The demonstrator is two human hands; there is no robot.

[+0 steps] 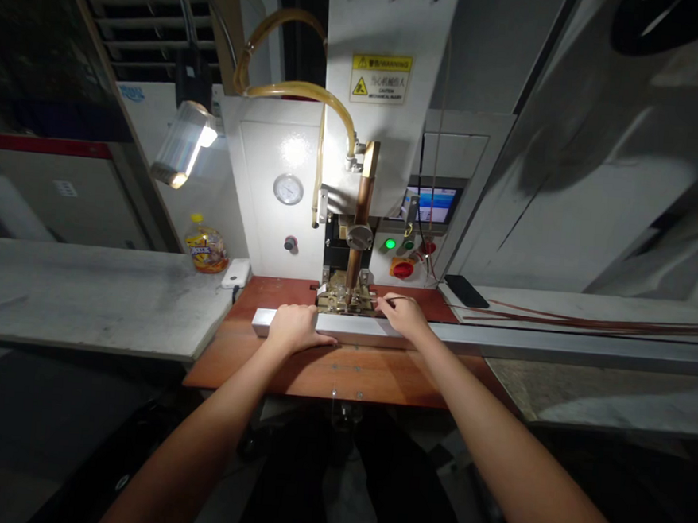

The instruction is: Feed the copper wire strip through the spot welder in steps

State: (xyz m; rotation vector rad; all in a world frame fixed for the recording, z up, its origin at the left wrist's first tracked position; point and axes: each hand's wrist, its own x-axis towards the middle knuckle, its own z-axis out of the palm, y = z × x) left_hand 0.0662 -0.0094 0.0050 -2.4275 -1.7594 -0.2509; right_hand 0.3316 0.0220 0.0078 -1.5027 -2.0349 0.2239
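Observation:
My left hand (294, 328) presses on a long silver metal bar (528, 342) near its left end, the fingers over its far edge and the thumb along the near side. My right hand (403, 314) is closed in a pinch on the thin end of a copper-coloured wire, just beyond the bar and right of the small metal fixture (342, 294). Above that fixture stands the machine's copper electrode (356, 266), its tip down among the fixture parts. The bar runs along the brown work board (305, 374) and far off to the right.
A lit lamp (183, 145) hangs at the left. On the left table (83, 299) stand a yellow-capped bottle (206, 247) and a white device (236, 273). A black phone (466, 291) and several copper-coloured strips (589, 320) lie at the right. The machine has a red-yellow rotary switch (402, 268).

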